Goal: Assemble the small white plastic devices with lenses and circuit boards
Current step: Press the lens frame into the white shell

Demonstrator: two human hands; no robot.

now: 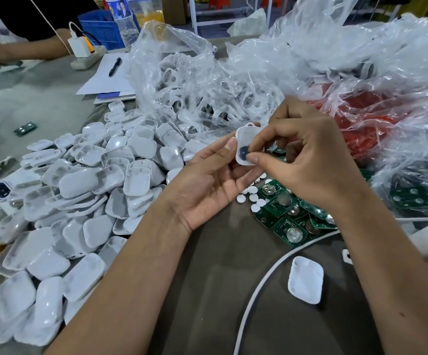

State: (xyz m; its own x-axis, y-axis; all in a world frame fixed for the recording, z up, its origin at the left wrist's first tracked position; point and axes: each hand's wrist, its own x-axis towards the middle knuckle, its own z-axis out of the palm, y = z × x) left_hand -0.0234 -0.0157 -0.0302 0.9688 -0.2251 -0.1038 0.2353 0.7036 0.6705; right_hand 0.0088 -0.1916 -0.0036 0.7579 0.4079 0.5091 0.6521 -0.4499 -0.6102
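My left hand holds a small white plastic shell with a loop at its top, thumb against its left edge. My right hand pinches at the shell's inside, thumb and forefinger at a dark round hole. Below the hands lie several small white round lenses and a heap of green circuit boards with coin cells. A single white shell half lies near my right forearm.
A big pile of white shell halves fills the left of the table. Clear plastic bags hold more white parts behind. A white cable crosses the cloth. Another person's arm, a power strip and a pen on paper lie far left.
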